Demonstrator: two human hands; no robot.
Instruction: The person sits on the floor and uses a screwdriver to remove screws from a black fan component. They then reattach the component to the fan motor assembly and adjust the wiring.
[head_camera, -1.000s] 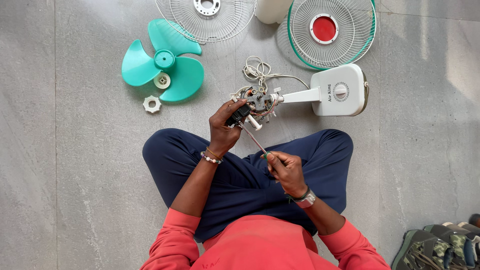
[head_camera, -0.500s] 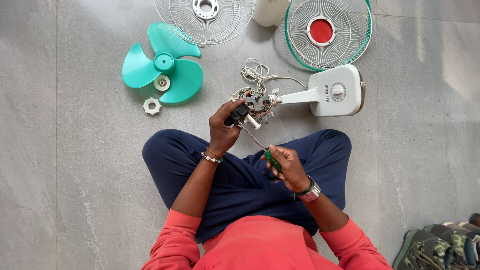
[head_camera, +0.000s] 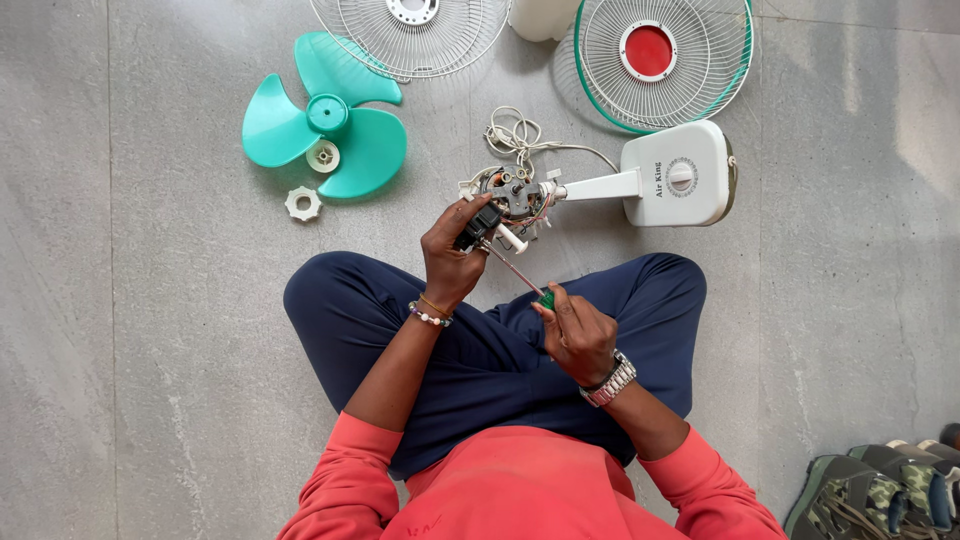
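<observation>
Head view: person sits cross-legged on grey stone floor (head_camera: 130, 330). Left hand (head_camera: 452, 255) curled closed around the bare fan motor (head_camera: 505, 198), gripping its dark near end, held just above the knees. Motor still joined to the white fan stand (head_camera: 672, 178), which lies on the floor to the right; white cord (head_camera: 515, 135) bunched just behind the motor. Right hand (head_camera: 575, 335) closed on the green-handled screwdriver (head_camera: 520, 275); shaft angles up-left, tip at the motor beside the left fingers. On the floor, well apart from hands: teal blade (head_camera: 325, 125) upper left, white nut (head_camera: 303, 203) just beside it, two wire grilles (head_camera: 665, 55) along the top edge. Camouflage shoes (head_camera: 880, 495) bottom right.
</observation>
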